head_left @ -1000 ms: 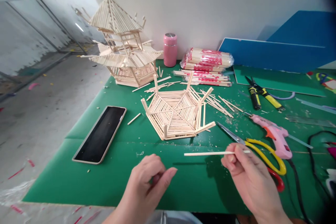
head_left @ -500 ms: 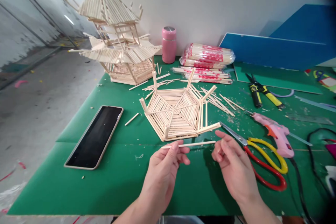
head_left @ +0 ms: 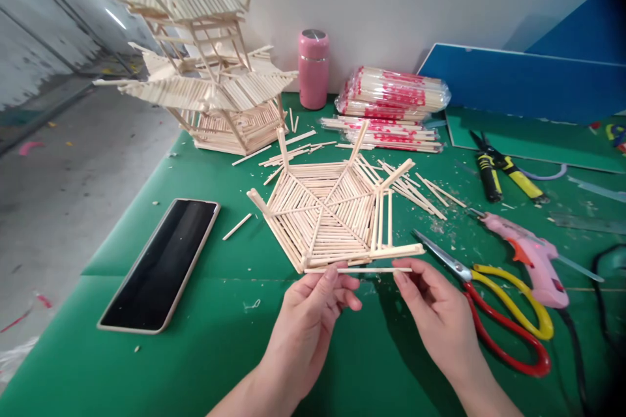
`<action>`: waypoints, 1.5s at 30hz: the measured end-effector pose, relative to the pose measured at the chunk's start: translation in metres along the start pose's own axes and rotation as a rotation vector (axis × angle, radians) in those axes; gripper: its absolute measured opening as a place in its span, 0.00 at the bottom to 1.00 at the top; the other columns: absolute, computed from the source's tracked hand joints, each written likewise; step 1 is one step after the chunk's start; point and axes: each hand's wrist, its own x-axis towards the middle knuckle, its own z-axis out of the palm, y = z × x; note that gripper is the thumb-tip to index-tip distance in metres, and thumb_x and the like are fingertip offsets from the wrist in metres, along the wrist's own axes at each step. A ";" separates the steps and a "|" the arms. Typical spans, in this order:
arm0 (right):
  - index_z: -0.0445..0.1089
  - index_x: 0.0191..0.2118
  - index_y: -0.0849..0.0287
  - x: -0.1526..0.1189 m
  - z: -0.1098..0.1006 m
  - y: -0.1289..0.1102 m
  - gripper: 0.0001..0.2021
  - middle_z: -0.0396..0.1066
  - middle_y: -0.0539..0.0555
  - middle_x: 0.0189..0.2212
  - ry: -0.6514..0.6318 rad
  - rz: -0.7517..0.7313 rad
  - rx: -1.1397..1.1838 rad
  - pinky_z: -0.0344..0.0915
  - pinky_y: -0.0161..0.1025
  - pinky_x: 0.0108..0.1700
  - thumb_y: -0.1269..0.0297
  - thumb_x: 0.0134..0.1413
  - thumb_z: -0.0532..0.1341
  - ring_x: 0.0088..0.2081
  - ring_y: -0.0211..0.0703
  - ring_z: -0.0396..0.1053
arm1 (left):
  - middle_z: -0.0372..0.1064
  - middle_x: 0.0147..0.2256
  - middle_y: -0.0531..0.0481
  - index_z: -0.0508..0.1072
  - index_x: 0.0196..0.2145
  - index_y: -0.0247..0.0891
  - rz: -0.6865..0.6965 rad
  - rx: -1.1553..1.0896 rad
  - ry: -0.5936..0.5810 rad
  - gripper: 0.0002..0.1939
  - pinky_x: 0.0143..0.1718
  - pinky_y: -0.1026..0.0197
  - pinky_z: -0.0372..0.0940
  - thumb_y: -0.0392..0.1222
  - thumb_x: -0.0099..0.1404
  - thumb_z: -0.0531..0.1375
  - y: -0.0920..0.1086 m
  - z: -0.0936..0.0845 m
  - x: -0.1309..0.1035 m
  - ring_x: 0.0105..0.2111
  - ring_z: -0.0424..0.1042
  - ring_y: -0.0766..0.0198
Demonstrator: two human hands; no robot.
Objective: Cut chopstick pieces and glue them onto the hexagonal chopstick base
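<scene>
A thin wooden stick (head_left: 374,270) lies level between my two hands, along the near edge of a hexagonal stick frame (head_left: 325,208). My left hand (head_left: 313,306) pinches it near its left end between thumb and fingers. At its right end, my right hand (head_left: 433,306) closes thumb and forefinger on the tip. The frame has a floor of close-laid sticks, posts rising at several corners, and a small railing on its right side. Whether the stick touches the frame or hangs just in front of it, I cannot tell.
Scissors (head_left: 508,326), a pink glue gun (head_left: 528,254) and pruning cutters (head_left: 503,166) lie right. A phone (head_left: 161,264) rests left. Behind stand a stick pagoda (head_left: 205,78), a pink flask (head_left: 313,71) and bagged chopsticks (head_left: 391,101). Loose sticks (head_left: 415,192) are scattered around the frame.
My right hand has moved in and taken the stick's right end, which was free of its fingers before. The stick sits nearer the frame's front edge. The view has shifted closer.
</scene>
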 end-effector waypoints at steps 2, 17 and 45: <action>0.69 0.37 0.57 0.002 0.000 -0.001 0.09 0.70 0.52 0.29 -0.005 0.004 -0.003 0.66 0.34 0.31 0.59 0.52 0.57 0.28 0.41 0.69 | 0.72 0.27 0.46 0.75 0.31 0.30 -0.024 0.005 -0.003 0.08 0.29 0.66 0.61 0.38 0.58 0.60 0.001 -0.001 0.000 0.23 0.68 0.69; 0.69 0.36 0.58 0.005 0.004 0.001 0.10 0.70 0.51 0.25 0.065 0.084 0.063 0.67 0.33 0.29 0.59 0.50 0.58 0.27 0.40 0.69 | 0.72 0.26 0.46 0.75 0.26 0.30 -0.044 0.106 0.029 0.10 0.30 0.67 0.62 0.41 0.58 0.59 0.001 -0.001 0.006 0.23 0.68 0.69; 0.68 0.38 0.56 0.000 0.007 0.006 0.07 0.71 0.50 0.30 -0.019 0.004 0.060 0.65 0.31 0.32 0.64 0.53 0.57 0.30 0.37 0.68 | 0.73 0.26 0.46 0.76 0.26 0.30 -0.053 0.027 0.185 0.08 0.30 0.65 0.65 0.40 0.55 0.62 0.009 -0.028 -0.010 0.24 0.69 0.67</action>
